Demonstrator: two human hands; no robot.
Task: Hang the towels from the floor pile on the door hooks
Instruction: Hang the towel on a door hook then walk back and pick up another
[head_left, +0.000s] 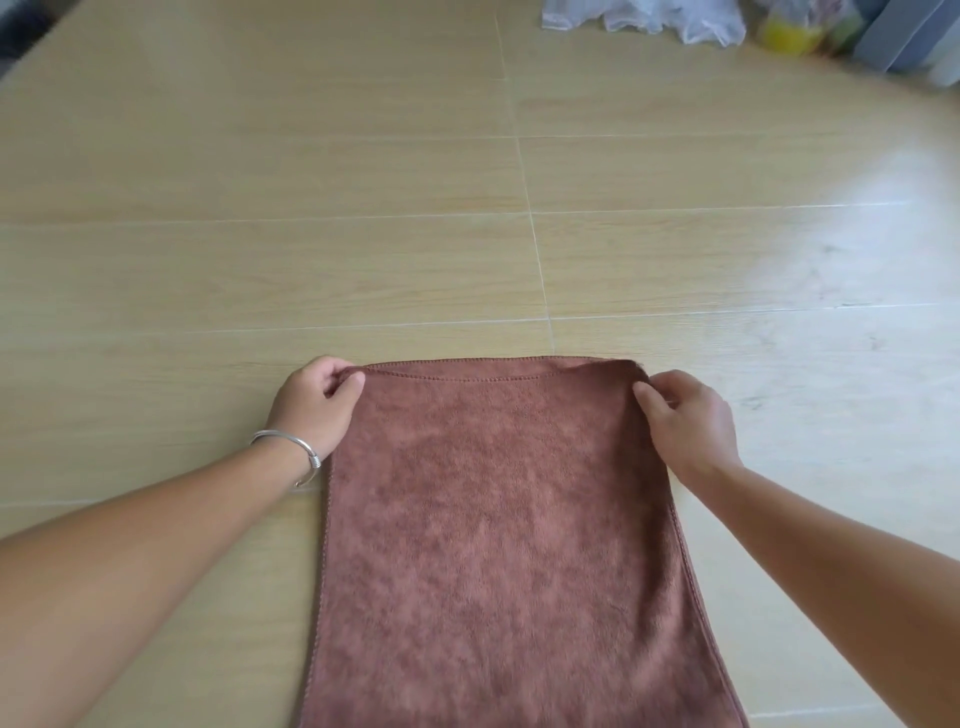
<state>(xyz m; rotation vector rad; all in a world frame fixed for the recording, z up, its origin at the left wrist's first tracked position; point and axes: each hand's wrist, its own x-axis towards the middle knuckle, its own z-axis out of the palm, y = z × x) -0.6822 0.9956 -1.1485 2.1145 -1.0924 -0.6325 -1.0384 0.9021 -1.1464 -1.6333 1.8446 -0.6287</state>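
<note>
The left hand (311, 405) and right hand (688, 421) each pinch a far corner of the brown towel (498, 519) — it should be kept taut and level when lifted.

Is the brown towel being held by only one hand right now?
No. The left hand pinches one top corner of the brown towel and the right hand pinches the other.

Floor (208, 156): pale wood-look planks with thin light seams; bright glare toward its right side.
Brown towel (493, 519): spread flat on the floor at the near edge, running out of view below.
Clear plastic bags (649, 21): crumpled at the far edge.
Yellow item (789, 34): blurred, far right corner, beside the bags.
Grey panels (914, 41): far right corner.
</note>
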